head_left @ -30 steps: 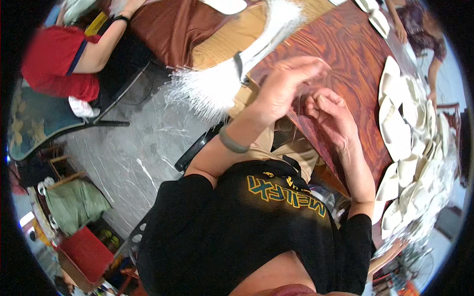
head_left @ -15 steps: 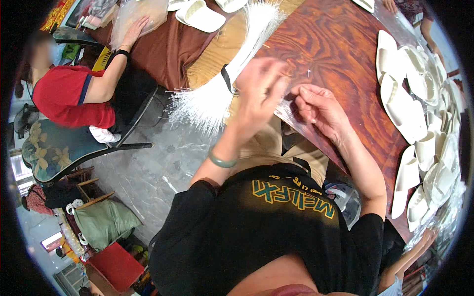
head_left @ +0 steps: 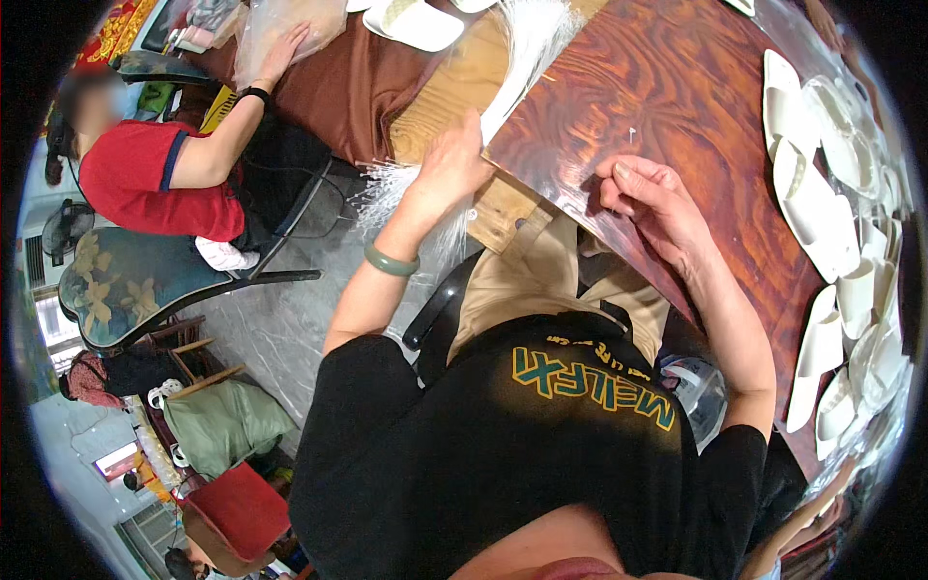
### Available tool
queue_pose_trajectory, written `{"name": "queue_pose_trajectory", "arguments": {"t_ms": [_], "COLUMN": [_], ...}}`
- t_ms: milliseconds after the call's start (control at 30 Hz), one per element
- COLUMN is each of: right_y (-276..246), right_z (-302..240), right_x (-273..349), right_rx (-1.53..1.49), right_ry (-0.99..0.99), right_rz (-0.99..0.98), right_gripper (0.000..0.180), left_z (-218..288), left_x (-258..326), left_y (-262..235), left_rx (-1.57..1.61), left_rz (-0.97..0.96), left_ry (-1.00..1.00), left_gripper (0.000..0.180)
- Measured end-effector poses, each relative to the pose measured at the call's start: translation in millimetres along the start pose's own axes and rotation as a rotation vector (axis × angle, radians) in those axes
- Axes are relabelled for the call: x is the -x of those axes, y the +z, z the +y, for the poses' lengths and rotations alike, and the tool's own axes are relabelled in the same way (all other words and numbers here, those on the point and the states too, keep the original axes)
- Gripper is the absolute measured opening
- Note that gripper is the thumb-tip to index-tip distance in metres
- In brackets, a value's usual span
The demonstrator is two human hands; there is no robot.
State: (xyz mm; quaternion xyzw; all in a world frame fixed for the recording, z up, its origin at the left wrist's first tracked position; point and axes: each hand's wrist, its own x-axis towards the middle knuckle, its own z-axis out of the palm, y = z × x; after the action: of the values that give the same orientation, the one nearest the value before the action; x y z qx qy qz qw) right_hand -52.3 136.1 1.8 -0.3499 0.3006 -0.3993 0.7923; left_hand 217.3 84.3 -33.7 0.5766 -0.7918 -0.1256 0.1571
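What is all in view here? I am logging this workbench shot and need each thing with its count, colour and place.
table: one, glossy reddish-brown wood grain, upper right.
slippers: many, count unclear, white, piled along the table's right edge.
clear plastic strips: one bundle, see-through white, running from top centre down to the left hand.
brown cloth: one, brown, top left on the next work surface.
seated person: one, red top, far left, a hand on a clear bag.
chair: one, dark with a floral seat, left.
bracelet: one, green, on the left wrist.
left hand: on the strips at the table's edge.
right hand: resting on the table, fingers curled.
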Motion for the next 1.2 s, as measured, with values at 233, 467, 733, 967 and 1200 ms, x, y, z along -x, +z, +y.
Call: {"name": "queue_pose_trajectory", "arguments": {"t_ms": [233, 467, 733, 967, 1200], "right_y": [-8.1, 22.1, 89.9, 83.3, 59.1], "right_z": [0.5, -15.3, -3.8, 21.9, -3.3], "right_x": [-5.1, -22.4, -127.3, -181.0, -170.6], "right_rx": [-0.108, 0.07, 0.554, 0.605, 0.272], "right_ry": [0.016, 0.058, 0.012, -0.177, -0.226], "right_rz": [-0.013, 0.079, 0.071, 0.137, 0.294], "right_gripper": [0.023, 0.019, 0.03, 0.024, 0.015], "left_z": [-35.6, -63.2, -70.1, -49.4, -59.1], "left_x": [-11.6, 2.1, 0.0, 14.1, 17.4], "left_y": [-52.2, -77.3, -71.9, -71.4, -37.1], "left_rx": [0.999, 1.935, 2.019, 1.929, 1.217], "left_rz": [-0.154, -0.247, -0.43, -0.307, -0.072], "left_ry": [-0.31, -0.608, -0.512, -0.427, -0.096], "left_gripper": [0.023, 0.027, 0.03, 0.034, 0.043]}}
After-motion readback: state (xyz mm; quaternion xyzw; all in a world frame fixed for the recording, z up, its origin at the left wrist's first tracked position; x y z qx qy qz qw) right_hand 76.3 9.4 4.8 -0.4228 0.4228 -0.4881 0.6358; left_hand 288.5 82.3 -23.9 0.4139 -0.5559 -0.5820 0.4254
